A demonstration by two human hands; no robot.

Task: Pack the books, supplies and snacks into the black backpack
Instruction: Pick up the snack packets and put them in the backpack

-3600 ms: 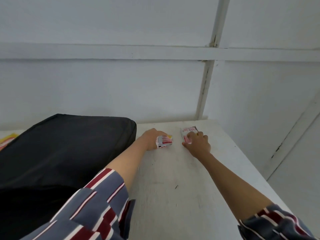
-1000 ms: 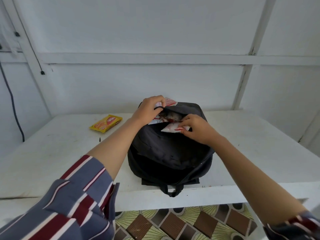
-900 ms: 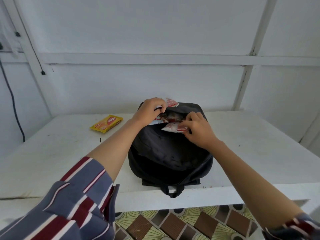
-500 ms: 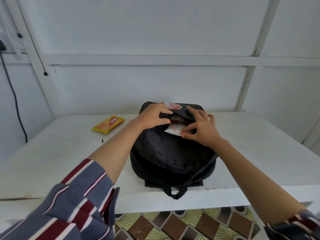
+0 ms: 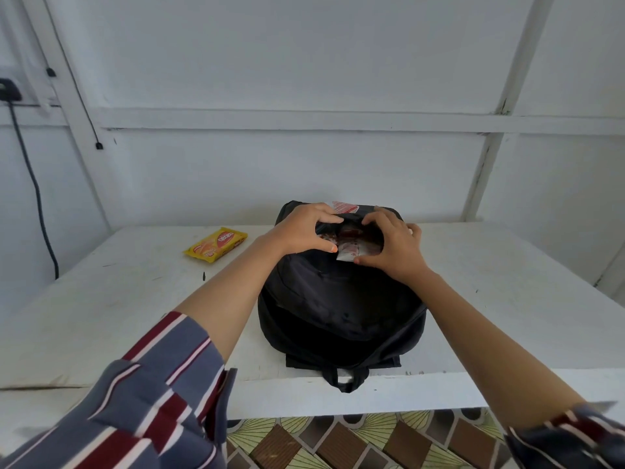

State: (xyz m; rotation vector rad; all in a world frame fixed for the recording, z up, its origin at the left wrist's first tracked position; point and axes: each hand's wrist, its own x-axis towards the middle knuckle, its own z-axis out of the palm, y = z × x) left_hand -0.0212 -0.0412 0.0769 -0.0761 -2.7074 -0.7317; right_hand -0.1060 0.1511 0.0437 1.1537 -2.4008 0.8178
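Black backpack (image 5: 338, 306) lies flat on the white table (image 5: 135, 299), a strap loop hanging over the near edge; pocket mouth at the far end. Left hand (image 5: 304, 228) grips the upper lip of that mouth, fingers curled, likely to hold it open. Right hand (image 5: 394, 247) arches over the gap, thumb and fingers pinching a white-and-red packet (image 5: 348, 252) that sits half inside; apparently feeding it in. A second red-and-white packet (image 5: 345, 207) pokes out at the bag's far edge; print too small to read. Yellow packet (image 5: 216, 244) lies well left of the bag, not yet packed; red band, white lettering upside down, possibly "nabati", uncertain.
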